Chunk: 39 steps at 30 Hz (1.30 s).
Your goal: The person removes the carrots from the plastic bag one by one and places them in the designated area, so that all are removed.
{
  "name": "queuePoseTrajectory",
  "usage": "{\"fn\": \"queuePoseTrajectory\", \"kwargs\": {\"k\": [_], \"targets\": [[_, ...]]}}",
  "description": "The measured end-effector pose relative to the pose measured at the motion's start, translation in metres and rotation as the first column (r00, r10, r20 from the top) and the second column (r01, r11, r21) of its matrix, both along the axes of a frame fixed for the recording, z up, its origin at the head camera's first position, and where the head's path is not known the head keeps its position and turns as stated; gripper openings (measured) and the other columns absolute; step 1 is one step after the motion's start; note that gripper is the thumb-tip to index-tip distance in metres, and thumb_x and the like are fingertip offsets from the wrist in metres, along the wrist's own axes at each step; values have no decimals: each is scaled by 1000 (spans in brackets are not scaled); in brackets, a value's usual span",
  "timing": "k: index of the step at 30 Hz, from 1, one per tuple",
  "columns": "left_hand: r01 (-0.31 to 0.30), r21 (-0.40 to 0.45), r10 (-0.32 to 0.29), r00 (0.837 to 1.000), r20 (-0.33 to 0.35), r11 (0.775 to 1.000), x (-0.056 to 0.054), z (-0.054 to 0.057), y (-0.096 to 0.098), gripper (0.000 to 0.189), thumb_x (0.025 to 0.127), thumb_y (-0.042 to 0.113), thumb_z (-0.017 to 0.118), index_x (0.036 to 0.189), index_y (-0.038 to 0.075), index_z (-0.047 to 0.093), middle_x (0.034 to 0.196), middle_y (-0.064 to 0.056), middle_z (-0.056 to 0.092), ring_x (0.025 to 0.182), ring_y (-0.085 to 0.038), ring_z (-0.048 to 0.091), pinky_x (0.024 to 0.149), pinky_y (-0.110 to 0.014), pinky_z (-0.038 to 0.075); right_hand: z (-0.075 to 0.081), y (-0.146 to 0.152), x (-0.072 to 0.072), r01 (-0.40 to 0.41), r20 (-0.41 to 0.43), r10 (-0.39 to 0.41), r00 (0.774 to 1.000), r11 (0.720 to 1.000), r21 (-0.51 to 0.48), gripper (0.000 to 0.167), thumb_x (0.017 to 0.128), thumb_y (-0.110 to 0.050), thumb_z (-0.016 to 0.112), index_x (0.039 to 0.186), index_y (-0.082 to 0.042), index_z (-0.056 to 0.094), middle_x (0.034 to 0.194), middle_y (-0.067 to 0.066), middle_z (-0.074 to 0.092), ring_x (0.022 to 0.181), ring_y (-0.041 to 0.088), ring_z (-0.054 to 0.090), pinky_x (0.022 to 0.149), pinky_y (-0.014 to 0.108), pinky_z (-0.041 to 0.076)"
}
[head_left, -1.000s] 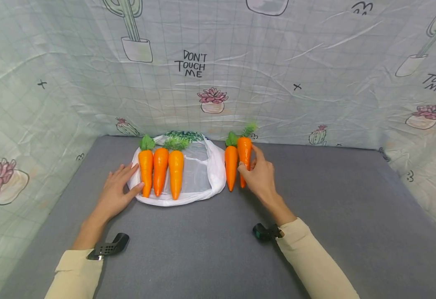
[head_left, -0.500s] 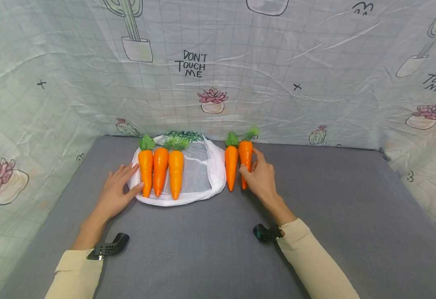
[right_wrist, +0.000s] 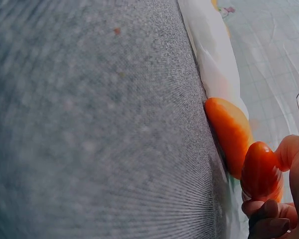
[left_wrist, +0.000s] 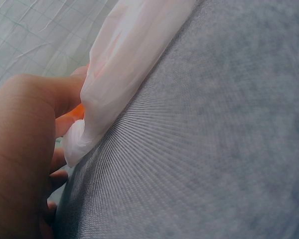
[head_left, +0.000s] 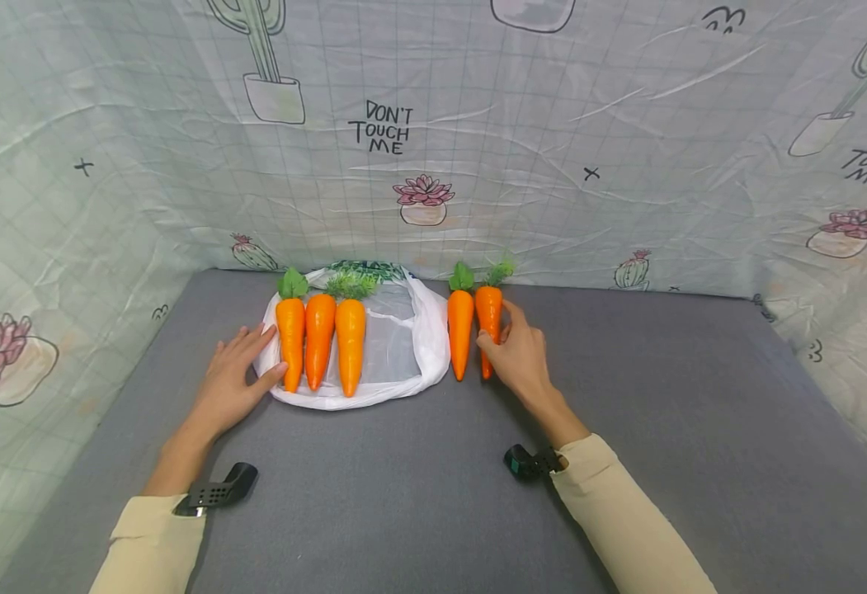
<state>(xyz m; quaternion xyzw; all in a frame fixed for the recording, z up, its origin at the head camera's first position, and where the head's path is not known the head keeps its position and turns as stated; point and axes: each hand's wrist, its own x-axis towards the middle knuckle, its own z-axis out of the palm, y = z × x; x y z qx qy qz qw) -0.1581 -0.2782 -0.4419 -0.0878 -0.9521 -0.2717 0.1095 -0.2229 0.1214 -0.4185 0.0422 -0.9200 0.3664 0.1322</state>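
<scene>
A white plastic bag (head_left: 433, 334) lies on the grey table with its mouth rolled wide. Three orange carrots line its left part, among them the leftmost carrot (head_left: 291, 342), the middle carrot (head_left: 319, 338) and the carrot to its right (head_left: 350, 342). At the bag's left rim my left hand (head_left: 236, 384) rests, thumb and forefinger spread over the edge; in the left wrist view the thumb overlaps the plastic. Just right of the bag lies another carrot (head_left: 459, 330). Beside that one, my right hand (head_left: 518, 351) pinches a carrot (right_wrist: 261, 172) between thumb and fingers, its green top toward the wall.
Behind the table (head_left: 663, 396) hangs a wrinkled pale cloth (head_left: 522, 206) printed with cacti and lettering. It also covers both sides. A black band with a camera sits on each wrist.
My right hand's carrot has come slightly toward me, down level with the loose carrot beside it. My left hand, the bag and the other carrots have stayed put.
</scene>
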Motion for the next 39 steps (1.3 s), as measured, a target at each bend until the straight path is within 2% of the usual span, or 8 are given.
{"fn": "queuePoseTrajectory", "kwargs": {"k": [26,39], "targets": [[4,-6,-4,1000,4,1000,0,-1,0,69,92,42,58,142,-2,40,145,-28,35,138,-46,21,111,-61,3,-5,0,0,3,54,-4,999,999,36,61,84,-26,63,137,-3,46,66,4,50,53,20,47,50,31,37],[1,-5,-1,1000,3,1000,0,0,1,69,92,42,58,142,-2,40,144,-28,36,138,-46,21,111,-60,3,-6,1,1,-32,75,27,997,997,69,62,87,-30,62,139,-4,41,65,4,52,50,19,49,47,31,39]]}}
